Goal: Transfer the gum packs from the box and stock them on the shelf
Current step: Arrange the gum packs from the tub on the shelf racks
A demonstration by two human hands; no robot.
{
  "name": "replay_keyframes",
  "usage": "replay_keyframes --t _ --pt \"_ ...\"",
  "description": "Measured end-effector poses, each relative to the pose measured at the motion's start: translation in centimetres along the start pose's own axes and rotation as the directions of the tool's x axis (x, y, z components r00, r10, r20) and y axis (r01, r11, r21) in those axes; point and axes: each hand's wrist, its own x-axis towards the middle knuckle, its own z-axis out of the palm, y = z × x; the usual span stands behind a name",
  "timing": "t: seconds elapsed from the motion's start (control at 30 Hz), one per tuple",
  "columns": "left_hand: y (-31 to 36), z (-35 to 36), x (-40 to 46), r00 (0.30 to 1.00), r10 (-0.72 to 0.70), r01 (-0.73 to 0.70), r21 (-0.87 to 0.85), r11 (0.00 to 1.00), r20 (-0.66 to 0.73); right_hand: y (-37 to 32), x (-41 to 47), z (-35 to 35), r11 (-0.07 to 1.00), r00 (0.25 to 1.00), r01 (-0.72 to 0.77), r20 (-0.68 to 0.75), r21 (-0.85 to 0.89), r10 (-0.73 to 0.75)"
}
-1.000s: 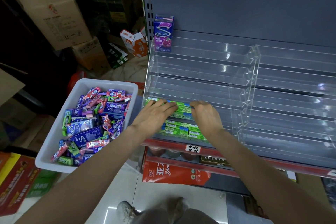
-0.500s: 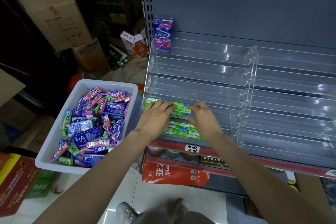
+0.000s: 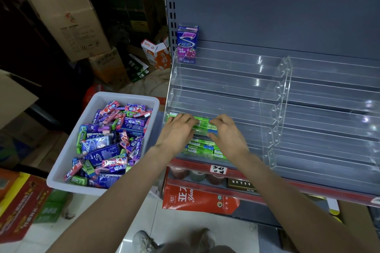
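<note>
A: Where are the gum packs now?

B: Most lie jumbled in the white plastic box (image 3: pixel 61 174) on the left. A few green packs (image 3: pixel 202 124) sit in the second tier from the bottom of the clear shelf (image 3: pixel 226 88), with more green ones (image 3: pixel 202 148) in the tier below, and one purple pack (image 3: pixel 187 44) stands upright at the top left.

A: And the hands?

B: Both are on that green row. The left hand (image 3: pixel 176 133) lies over its left end, fingers fairly straight and together, pressing rather than gripping. The right hand (image 3: pixel 227 132) has its fingers curled round the right end, apparently pinching it.

A: So, tidying the row?

B: I'd judge so. To do it well, squeeze the packs end to end, push them flat against the tier's front lip, and keep the labels facing out.

A: Any handling worries?

B: The packs are slim, glossy, foil-wrapped sticks, and the tiers are smooth, slanted acrylic, so they probably slide easily. Release gently.
</note>
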Motion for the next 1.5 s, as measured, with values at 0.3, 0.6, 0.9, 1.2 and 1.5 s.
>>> replay_keyframes --t 0.3,0.6,0.9,1.2,1.5 --pt "-7.2 -3.6 -7.3 0.924 -0.359 0.293 -0.358 0.887 -0.134 -8.2 1.6 2.6 0.973 0.99 0.142 -0.051 0.18 -0.135" --pt "-22.3 -3.6 -13.0 0.858 -0.513 0.453 -0.43 0.781 -0.029 -18.6 6.2 11.5 0.976 0.989 0.038 0.133 0.216 -0.068" --pt "-30.7 -0.6 -8.8 0.937 -0.239 0.31 -0.295 0.904 0.254 -21.4 12.2 17.6 0.987 0.946 -0.154 0.295 0.045 0.134" --pt "-33.3 3.2 -8.2 0.924 -0.149 0.257 -0.286 0.923 0.352 -20.3 15.6 20.5 0.972 0.968 -0.164 0.16 -0.167 0.191" --pt "-35.3 3.2 -4.8 0.895 -0.395 0.444 -0.317 0.838 0.208 -19.8 18.0 20.8 0.962 0.978 -0.152 0.106 -0.225 0.179"
